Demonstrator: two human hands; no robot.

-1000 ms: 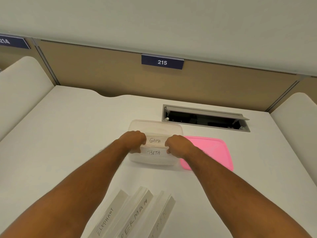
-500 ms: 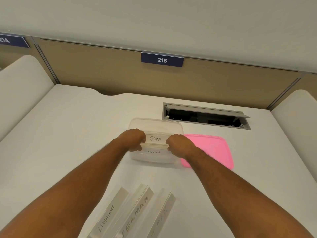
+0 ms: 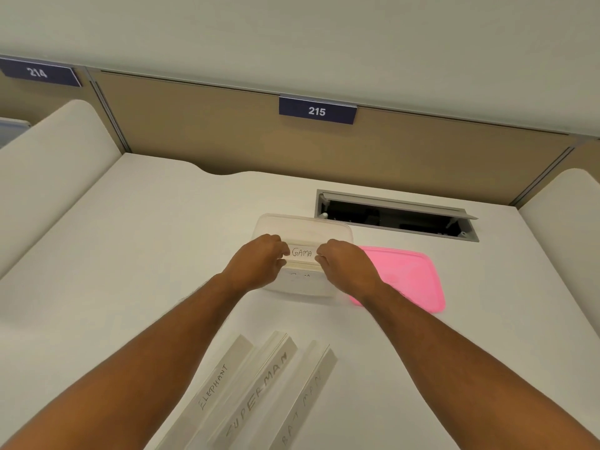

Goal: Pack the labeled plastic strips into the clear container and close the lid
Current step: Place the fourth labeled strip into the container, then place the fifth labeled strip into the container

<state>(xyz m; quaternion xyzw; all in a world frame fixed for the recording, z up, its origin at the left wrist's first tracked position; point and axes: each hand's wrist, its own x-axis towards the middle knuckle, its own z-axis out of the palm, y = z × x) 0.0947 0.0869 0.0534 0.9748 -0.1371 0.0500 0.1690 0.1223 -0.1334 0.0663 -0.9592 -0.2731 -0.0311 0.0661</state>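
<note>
A clear container (image 3: 303, 227) sits mid-desk. My left hand (image 3: 259, 264) and my right hand (image 3: 344, 266) each grip one end of the white strip marked GAMA (image 3: 302, 254), held across the container's opening. Under it, inside the container, a second strip (image 3: 300, 277) shows faintly through the wall. The pink lid (image 3: 410, 279) lies flat on the desk just right of the container. Near me lie three more strips, side by side and slanted: ELEPHANT (image 3: 216, 383), SUPERMAN (image 3: 259, 388) and BATMAN (image 3: 305, 401).
An open grey cable hatch (image 3: 394, 216) is set into the desk behind the container and lid. A tan partition with a number plate 215 (image 3: 317, 111) closes off the back. Curved white dividers (image 3: 48, 164) stand at both sides.
Both hands have pushed the GAMA strip down over the lower strip, whose BETA label is now mostly covered. The view has tilted slightly.
</note>
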